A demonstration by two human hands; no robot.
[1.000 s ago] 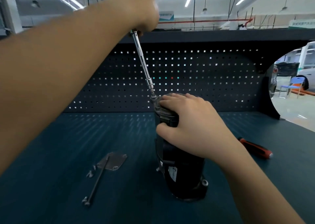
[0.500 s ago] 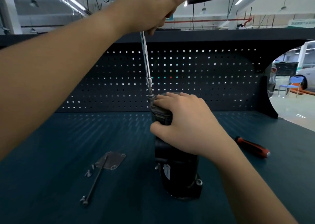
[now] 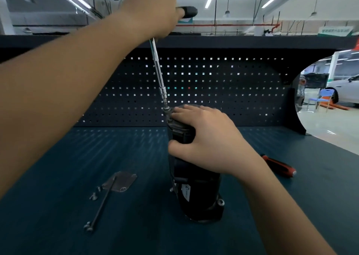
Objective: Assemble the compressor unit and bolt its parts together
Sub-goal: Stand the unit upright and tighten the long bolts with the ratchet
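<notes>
– Steel bits at the lower left of the frame: what are they?
– One long bolt (image 3: pixel 101 206) lies flat on the dark teal bench top (image 3: pixel 48 177), its head toward the bottom edge. Two small screws (image 3: pixel 93 197) sit just beside it. Its far end lies across a thin metal plate (image 3: pixel 124 180).
– And the left hand?
– The left hand (image 3: pixel 153 12) is at top centre, its fingers curled tight round the dark handle (image 3: pixel 187 12) of a driver (image 3: pixel 160 80). The handle's end pokes out to the right of the fist. The driver runs down from under the hand, silver and tilted, to a socket (image 3: pixel 163 93) at its lower end.
– Where does it land?
– At the upper left rim of the compressor (image 3: pixel 196 196). What it sits on there is too small to tell. The compressor stands upright on the bench at centre frame, black, with a white label low on its side.
– The right hand?
– The right hand (image 3: pixel 209 140) wraps the compressor's top, with its fingers laid over the cap and its thumb pressed against the near side.
– Further right?
– A red-and-black screwdriver (image 3: pixel 279 166) lies on the bench, apart from the compressor. A perforated back panel (image 3: pixel 233 83) runs behind it, and a blue chair (image 3: pixel 323 97) shows at the far right edge.
</notes>
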